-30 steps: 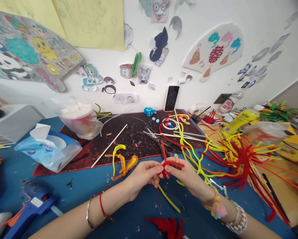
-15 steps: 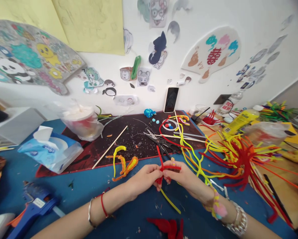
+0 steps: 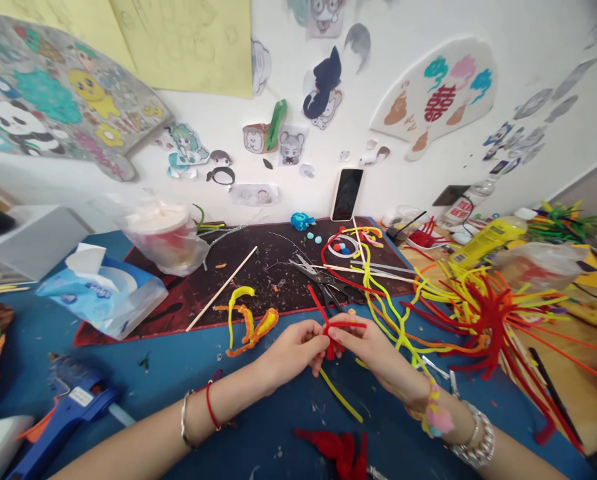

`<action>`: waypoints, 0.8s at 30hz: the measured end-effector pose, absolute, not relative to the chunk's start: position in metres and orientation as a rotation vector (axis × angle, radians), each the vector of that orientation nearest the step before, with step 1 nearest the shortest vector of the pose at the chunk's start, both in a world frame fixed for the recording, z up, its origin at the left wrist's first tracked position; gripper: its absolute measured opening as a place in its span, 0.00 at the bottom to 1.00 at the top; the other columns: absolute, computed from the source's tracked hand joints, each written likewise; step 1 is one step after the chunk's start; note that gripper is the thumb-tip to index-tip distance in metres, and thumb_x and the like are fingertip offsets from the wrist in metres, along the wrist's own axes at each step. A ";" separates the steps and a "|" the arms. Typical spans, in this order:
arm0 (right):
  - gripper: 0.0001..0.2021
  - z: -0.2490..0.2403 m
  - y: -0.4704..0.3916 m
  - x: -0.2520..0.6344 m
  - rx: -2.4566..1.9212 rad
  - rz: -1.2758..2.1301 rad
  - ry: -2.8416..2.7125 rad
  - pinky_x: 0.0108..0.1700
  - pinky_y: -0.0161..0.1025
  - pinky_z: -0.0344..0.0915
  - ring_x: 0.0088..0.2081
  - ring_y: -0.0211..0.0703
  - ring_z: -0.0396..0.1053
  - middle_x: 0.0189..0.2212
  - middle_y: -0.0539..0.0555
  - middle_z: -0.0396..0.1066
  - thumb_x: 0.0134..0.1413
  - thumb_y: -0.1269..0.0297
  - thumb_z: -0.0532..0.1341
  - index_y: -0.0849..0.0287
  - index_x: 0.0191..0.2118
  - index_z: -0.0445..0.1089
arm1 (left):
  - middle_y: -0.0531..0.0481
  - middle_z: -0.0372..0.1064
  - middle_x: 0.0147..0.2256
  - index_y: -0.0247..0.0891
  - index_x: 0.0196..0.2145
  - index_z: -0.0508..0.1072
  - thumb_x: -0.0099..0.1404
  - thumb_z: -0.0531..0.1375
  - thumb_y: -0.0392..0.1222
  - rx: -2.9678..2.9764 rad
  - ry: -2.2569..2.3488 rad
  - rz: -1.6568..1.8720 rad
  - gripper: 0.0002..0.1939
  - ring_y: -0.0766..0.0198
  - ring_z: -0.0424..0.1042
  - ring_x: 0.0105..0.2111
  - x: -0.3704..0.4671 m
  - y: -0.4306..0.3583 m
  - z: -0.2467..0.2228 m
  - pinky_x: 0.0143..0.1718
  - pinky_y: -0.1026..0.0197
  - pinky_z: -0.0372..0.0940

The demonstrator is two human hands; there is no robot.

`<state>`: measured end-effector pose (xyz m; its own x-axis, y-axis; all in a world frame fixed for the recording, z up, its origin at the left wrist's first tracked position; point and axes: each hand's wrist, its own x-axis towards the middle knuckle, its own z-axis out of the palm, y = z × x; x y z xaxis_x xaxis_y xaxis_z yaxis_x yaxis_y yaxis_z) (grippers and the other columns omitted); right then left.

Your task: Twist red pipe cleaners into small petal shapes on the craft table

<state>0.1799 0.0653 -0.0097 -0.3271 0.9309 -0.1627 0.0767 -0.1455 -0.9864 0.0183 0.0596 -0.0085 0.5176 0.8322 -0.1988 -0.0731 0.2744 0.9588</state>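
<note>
Head view: your left hand [image 3: 296, 350], thumb and fingers pinching red fuzzy stems [image 3: 329, 327]; your right hand [image 3: 371, 343], pinching the same stems from the other side, both above the blue desk [image 3: 188, 377]. One yellow stem [image 3: 342, 398], below your hands. Red folded piece [image 3: 339, 450], nearer you. Scissors [image 3: 323, 280], open, beyond your hands, on a dark mat [image 3: 238, 233] reaching toward the desk's back edge. Blue glue gun [image 3: 76, 400], toward its left edge. Loose red bundle [image 3: 493, 317], toward its right edge.

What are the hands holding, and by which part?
Left hand and right hand pinch red pipe cleaners near where they cross.
</note>
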 end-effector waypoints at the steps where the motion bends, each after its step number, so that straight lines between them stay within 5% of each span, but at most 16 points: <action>1: 0.11 -0.010 0.065 0.180 -1.198 1.527 -1.426 0.29 0.34 0.60 0.25 0.35 0.62 0.23 0.49 0.66 0.47 0.58 0.61 0.60 0.33 0.69 | 0.54 0.64 0.23 0.35 0.26 0.61 0.57 0.56 0.47 1.132 0.837 0.732 0.12 0.73 0.60 0.17 0.018 0.060 -0.010 0.22 0.68 0.58; 13: 0.08 -0.014 0.066 0.179 -1.282 1.304 -1.389 0.36 0.36 0.62 0.33 0.40 0.65 0.27 0.51 0.69 0.45 0.59 0.61 0.59 0.30 0.69 | 0.46 0.72 0.27 0.31 0.30 0.74 0.57 0.55 0.50 1.220 0.988 0.782 0.17 0.62 0.71 0.29 0.022 0.059 -0.014 0.34 0.61 0.65; 20: 0.07 -0.015 0.059 0.172 -1.221 1.278 -1.239 0.38 0.36 0.61 0.34 0.39 0.63 0.29 0.50 0.66 0.44 0.61 0.63 0.59 0.26 0.68 | 0.40 0.72 0.34 0.29 0.34 0.71 0.56 0.57 0.53 0.875 0.798 0.724 0.20 0.60 0.72 0.32 0.027 0.051 -0.011 0.40 0.56 0.65; 24: 0.07 -0.014 0.056 0.170 -1.207 1.386 -1.148 0.36 0.35 0.60 0.31 0.38 0.63 0.25 0.48 0.66 0.44 0.60 0.63 0.58 0.28 0.69 | 0.48 0.67 0.27 0.33 0.31 0.64 0.57 0.56 0.53 0.827 0.694 0.748 0.17 0.64 0.70 0.26 0.034 0.046 -0.012 0.32 0.59 0.64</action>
<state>0.1699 0.0556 -0.0145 -0.0768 0.9901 -0.1178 -0.0683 -0.1231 -0.9900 0.0336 0.0463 -0.0120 0.5497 0.7991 -0.2435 -0.3028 0.4623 0.8334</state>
